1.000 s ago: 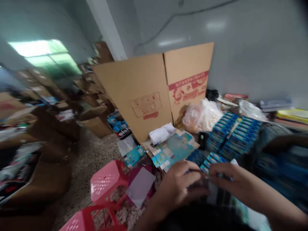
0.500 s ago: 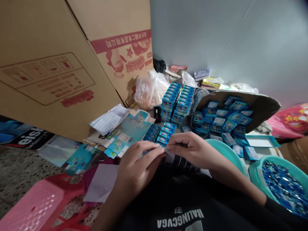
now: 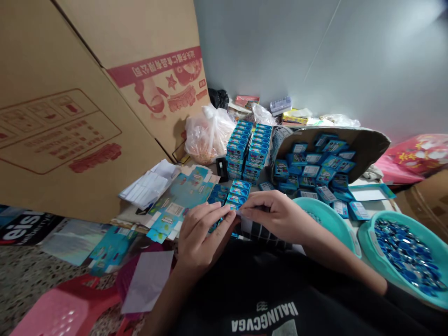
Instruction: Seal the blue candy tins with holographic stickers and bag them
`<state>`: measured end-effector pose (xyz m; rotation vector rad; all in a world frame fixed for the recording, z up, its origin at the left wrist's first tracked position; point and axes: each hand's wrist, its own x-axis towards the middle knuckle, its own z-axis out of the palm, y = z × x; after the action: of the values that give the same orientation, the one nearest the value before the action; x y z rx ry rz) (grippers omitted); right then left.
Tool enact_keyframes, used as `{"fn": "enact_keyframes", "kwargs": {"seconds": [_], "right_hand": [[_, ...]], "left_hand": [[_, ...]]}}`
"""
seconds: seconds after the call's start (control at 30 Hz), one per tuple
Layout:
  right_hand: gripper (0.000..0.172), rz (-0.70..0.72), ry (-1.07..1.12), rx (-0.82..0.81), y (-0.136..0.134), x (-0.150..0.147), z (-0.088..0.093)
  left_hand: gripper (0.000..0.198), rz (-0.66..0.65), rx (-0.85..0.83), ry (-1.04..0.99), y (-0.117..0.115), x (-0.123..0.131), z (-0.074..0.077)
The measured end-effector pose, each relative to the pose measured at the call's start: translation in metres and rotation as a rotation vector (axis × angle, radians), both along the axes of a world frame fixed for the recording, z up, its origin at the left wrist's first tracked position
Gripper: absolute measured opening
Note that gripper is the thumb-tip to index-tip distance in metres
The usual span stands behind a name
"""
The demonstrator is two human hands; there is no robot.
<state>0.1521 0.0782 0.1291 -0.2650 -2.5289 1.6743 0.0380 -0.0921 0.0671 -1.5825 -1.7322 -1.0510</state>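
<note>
My left hand (image 3: 205,233) and my right hand (image 3: 276,215) meet fingertip to fingertip in front of my body. Both are closed in a pinch. A small pale bit shows between the fingertips, mostly hidden by them, and I cannot make out what it is. Just beyond my fingers stands a short row of small blue boxes (image 3: 241,187), partly covered by my hands. Taller stacks of blue boxes (image 3: 238,151) rise behind it. Close to my right forearm is a teal basin (image 3: 332,228), with small pieces partly in view inside.
A tipped cardboard carton (image 3: 371,144) spills loose blue boxes on the right. Another teal basin (image 3: 369,247) holds blue, shiny wrapped pieces. Flat printed cartons (image 3: 180,200) and white papers (image 3: 149,184) lie left. A large cardboard box (image 3: 87,121) stands behind them; a pink stool (image 3: 52,308) is lower left.
The view has turned slightly right, so the surroundings sit further left. Both hands stay together at nearly the same spot, with the left fingers a little shifted.
</note>
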Motion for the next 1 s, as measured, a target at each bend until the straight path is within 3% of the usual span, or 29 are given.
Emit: {"fn": "enact_keyframes", "kwargs": {"seconds": [0.47,0.77,1.0], "right_hand": [[0.021,-0.104,0.003,0.119,0.000,0.000,-0.006],[0.023,-0.086,-0.011,0.117,0.001,-0.001,-0.006],[0.021,-0.106,-0.011,0.113,0.003,-0.001,-0.006]], "left_hand": [[0.036,-0.022,0.058,0.206,0.011,-0.011,-0.026],[0.050,-0.001,0.083,0.096,0.018,-0.011,-0.037],[0.042,0.017,0.081,0.151,0.020,-0.010,-0.039]]}}
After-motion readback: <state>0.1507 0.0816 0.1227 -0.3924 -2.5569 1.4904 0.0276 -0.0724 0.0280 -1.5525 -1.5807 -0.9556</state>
